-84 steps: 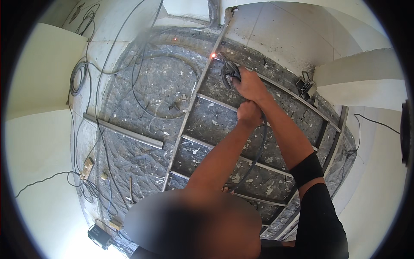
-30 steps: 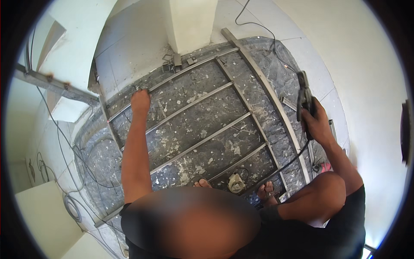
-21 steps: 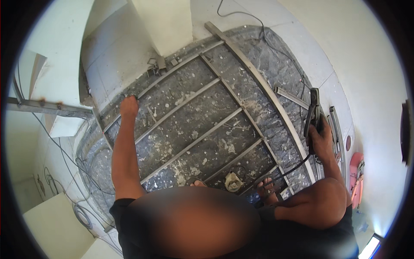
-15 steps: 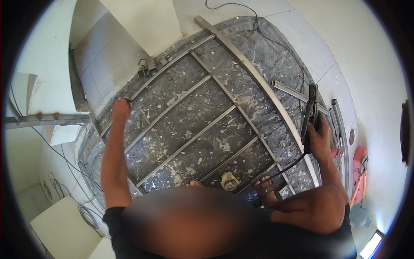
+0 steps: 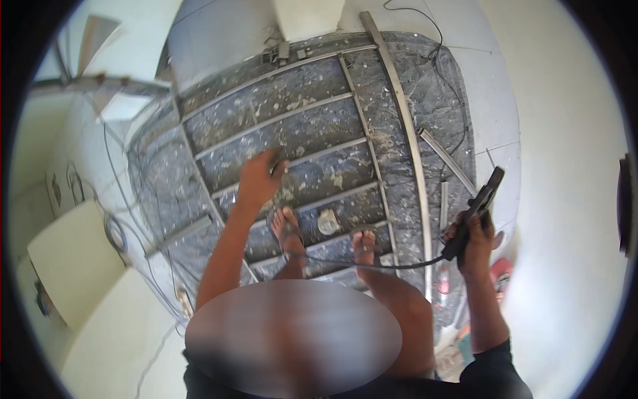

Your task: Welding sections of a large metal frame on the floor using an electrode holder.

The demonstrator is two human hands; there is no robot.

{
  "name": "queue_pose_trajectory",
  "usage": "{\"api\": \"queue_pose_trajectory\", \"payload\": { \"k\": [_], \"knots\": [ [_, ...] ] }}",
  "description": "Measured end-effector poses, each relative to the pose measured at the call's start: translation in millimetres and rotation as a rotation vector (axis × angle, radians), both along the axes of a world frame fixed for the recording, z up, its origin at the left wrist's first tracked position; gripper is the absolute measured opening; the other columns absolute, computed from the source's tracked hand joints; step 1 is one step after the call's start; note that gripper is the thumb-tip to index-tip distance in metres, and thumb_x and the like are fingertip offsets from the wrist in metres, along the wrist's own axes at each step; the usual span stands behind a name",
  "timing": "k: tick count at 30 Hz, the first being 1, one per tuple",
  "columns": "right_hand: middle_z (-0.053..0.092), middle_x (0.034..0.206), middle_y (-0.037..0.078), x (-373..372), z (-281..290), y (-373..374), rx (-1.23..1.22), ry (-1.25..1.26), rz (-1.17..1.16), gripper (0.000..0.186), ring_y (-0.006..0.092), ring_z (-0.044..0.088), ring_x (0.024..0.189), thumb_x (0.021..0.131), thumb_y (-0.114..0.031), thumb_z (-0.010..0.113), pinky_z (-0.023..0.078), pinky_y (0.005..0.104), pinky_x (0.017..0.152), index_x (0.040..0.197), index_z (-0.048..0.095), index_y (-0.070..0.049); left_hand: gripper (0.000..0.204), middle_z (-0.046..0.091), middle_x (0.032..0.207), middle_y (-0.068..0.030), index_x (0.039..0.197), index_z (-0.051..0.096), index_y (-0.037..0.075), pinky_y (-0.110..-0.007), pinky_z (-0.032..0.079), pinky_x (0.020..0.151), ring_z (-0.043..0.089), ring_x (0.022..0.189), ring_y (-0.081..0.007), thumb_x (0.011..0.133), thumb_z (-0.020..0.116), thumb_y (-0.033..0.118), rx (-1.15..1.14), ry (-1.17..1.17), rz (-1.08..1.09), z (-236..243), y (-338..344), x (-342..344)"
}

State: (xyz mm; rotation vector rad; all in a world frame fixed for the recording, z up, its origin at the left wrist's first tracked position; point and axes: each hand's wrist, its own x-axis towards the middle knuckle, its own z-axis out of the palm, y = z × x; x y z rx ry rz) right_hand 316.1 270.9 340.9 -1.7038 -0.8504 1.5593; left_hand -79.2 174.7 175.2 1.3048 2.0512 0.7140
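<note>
My right hand (image 5: 474,243) grips a black welding electrode holder (image 5: 478,209), raised at the right, with a thin rod at its tip and a dark cable (image 5: 412,266) running leftward across my feet (image 5: 289,229). My left hand (image 5: 261,178) is above the middle of a ladder-like metal frame (image 5: 312,158), fingers apart and slightly curved; whether it touches a rung is unclear. The frame lies on a paint-spattered dark sheet (image 5: 440,93). A small pale round object (image 5: 327,222) sits between two rungs by my feet.
A long metal tube (image 5: 409,133) and shorter pieces (image 5: 445,159) lie right of the frame. Loose cables (image 5: 114,233) and pale wall blocks (image 5: 70,256) are at the left, small metal offcuts (image 5: 272,55) beyond the frame, a red cylinder (image 5: 443,286) low at the right.
My left hand has left the frame's far rail and moved rightward and nearer me. The holder, still in my right hand, now sits lower. My feet and legs show more as the view shifts.
</note>
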Motion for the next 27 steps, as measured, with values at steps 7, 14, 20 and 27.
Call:
{"api": "queue_pose_trajectory", "payload": {
  "k": [7, 14, 20, 27],
  "knots": [
    [0.058, 0.08, 0.007, -13, 93, -73, -0.111, -0.04, 0.062, 0.014, 0.02, 0.06, 0.065, 0.099, -0.019, 0.054, 0.054, 0.0357, 0.06, 0.103, 0.049, -0.007, 0.035, 0.07, 0.095, -0.0192, 0.108, 0.066, 0.004, -0.046, 0.051, 0.081, 0.066, 0.091, -0.0389, 0.081, 0.069, 0.026, -0.53, -0.077, 0.835, 106, -315, 146],
    [0.061, 0.087, 0.006, -59, 149, -105, -0.133, 0.008, 0.517, 0.017, 0.017, 0.061, 0.068, 0.096, -0.017, 0.059, 0.053, 0.0325, 0.063, 0.106, 0.052, -0.006, 0.032, 0.072, 0.09, -0.0177, 0.103, 0.071, 0.007, -0.042, 0.054, 0.076, 0.071, 0.083, -0.0301, 0.079, 0.069, 0.028, -0.833, -0.28, 1.022, 269, -461, 331],
    [0.058, 0.083, 0.003, -92, 188, -114, 0.067, -0.011, 0.784, 0.022, 0.0145, 0.058, 0.068, 0.094, -0.016, 0.064, 0.051, 0.0305, 0.06, 0.109, 0.05, -0.006, 0.032, 0.071, 0.079, -0.0181, 0.102, 0.068, -0.005, -0.031, 0.055, 0.063, 0.071, 0.069, -0.0195, 0.084, 0.066, 0.021, -0.507, -0.686, 1.614, 310, -483, 450],
    [0.058, 0.087, 0.005, -106, 223, -147, 0.14, -0.049, 1.032, 0.023, 0.0151, 0.058, 0.07, 0.095, -0.017, 0.062, 0.051, 0.0307, 0.065, 0.11, 0.049, -0.005, 0.031, 0.071, 0.087, -0.0119, 0.107, 0.068, -0.003, -0.031, 0.053, 0.063, 0.067, 0.068, -0.0184, 0.087, 0.066, 0.02, -0.487, -0.833, 1.824, 329, -474, 538]
  ]
}}
